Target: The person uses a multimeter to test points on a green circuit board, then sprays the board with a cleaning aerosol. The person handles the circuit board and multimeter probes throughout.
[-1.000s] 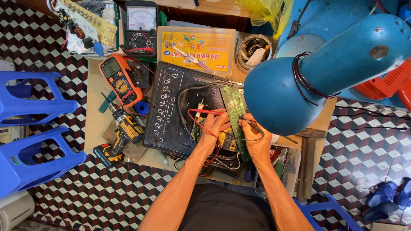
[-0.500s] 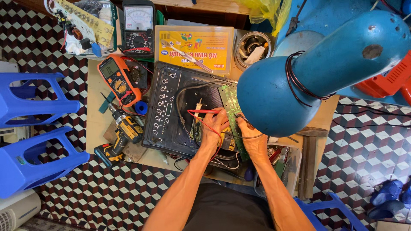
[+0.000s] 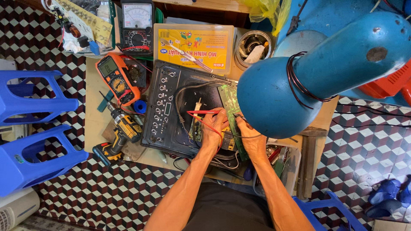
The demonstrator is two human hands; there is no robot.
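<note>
Probing step, by the look of it: left hand [image 3: 212,130] pinching a red-handled meter probe [image 3: 204,112] at nine o'clock of the long green circuit board [image 3: 232,112]. Right hand [image 3: 252,139] at the board's five o'clock, fingers curled, grip hard to tell. Next calls for steady tips on the board inside the opened black cooker casing [image 3: 171,111].

I see the opened appliance [image 3: 180,111] lying in the middle of the workbench [image 3: 92,124], with a circuit board [image 3: 231,111] on its right part. My left hand [image 3: 212,128] and right hand [image 3: 252,139] rest on it side by side. A multimeter [image 3: 117,81] and a cordless drill [image 3: 120,134] lie to its left, a flat box [image 3: 195,42] behind it. The lamp head [image 3: 274,98] hangs over the right side, probably hiding more of the bench.
</note>
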